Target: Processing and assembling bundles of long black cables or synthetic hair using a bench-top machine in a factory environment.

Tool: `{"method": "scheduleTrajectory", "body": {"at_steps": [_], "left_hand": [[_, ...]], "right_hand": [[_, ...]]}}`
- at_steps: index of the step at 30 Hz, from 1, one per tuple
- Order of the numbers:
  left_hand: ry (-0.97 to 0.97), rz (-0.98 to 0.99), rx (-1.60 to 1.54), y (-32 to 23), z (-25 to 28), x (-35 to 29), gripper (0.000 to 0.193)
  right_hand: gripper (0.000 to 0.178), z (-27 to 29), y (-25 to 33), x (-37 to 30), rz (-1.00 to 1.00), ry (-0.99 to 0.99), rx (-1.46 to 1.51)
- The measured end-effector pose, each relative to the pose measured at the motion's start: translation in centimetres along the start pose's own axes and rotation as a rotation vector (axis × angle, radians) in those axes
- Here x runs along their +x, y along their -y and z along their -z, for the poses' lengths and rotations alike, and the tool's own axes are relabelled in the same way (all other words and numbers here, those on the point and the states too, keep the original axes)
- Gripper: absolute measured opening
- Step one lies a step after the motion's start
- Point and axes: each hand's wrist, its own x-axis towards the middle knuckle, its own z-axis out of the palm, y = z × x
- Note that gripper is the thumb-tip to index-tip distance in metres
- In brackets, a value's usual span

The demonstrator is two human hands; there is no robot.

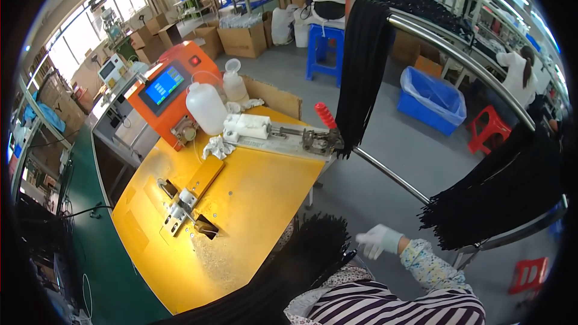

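Your gloved right hand (378,240) is pinching the tips of a thick bundle of thin black cords (304,265) that is fanning out at six o'clock, draped beside the yellow worktable (253,204). Your left hand is lying out of sight.

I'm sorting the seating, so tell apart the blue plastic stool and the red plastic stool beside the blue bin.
The blue plastic stool is tall with long legs; the red plastic stool is low and squat. The blue plastic stool stands behind the yellow workbench with white things on its seat; the red plastic stool's seat is bare, and it sits right of the blue bin. Both are plastic and stand upright on the grey floor.
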Motion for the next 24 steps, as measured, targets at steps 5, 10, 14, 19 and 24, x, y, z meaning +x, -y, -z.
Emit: {"method": "scheduleTrajectory", "body": {"at_steps": [5, 10, 14, 19, 24], "left_hand": [[-0.030, 0.026, -0.014, -0.1, -0.2, -0.6, 0.064], [-0.024, 0.051, -0.036, 0.1, 0.0, -0.2, 0.062], [-0.015, 0.069, -0.053, 0.1, 0.1, 0.4, 0.060], [-0.014, 0.082, -0.085, 0.6, 0.2, 0.7, 0.057], [0.021, 0.086, -0.128, 1.6, 0.9, 1.7, 0.055]], "right_hand": [[0.027, -0.4, 3.0, 5.5, 0.579, -0.302, -0.148], [0.024, -6.0, 7.5, 11.6, 0.877, -0.275, -0.468], [0.025, -6.9, 7.0, 15.1, 1.102, -0.053, -0.765], [0.030, -7.1, 9.0, 13.6, 0.996, 0.065, -1.173], [0.028, -5.3, 9.2, 15.4, 0.967, -0.165, -1.377]]}}
